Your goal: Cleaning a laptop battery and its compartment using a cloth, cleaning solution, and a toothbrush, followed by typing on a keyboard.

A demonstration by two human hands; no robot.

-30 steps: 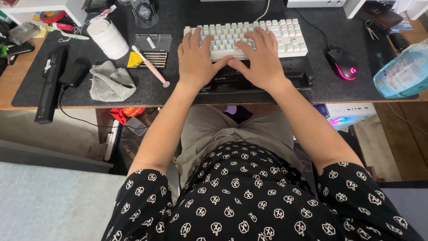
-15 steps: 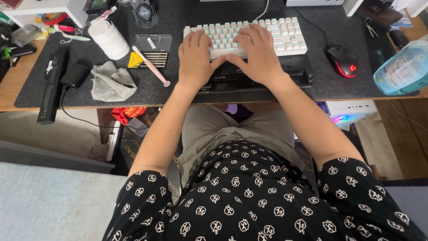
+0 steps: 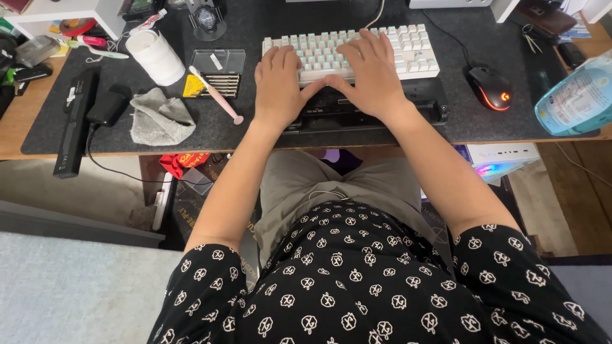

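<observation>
Left hand (image 3: 278,86) laid flat, fingers spread on white keyboard (image 3: 417,48), right hand (image 3: 373,73) likewise spread beside it, nothing gripped, black mouse (image 3: 489,88) set well apart on worktop (image 3: 19,121).

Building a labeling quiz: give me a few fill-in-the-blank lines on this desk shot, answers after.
1. Both hands, left hand and right hand, rest on the white ____.
2. The black mouse with a red glow lies to the ____ of the keyboard.
3. The crumpled grey cloth lies on the dark desk ____.
4. The thin pink stick lies to the ____ of the left hand.

Missing words: keyboard; right; mat; left
</observation>
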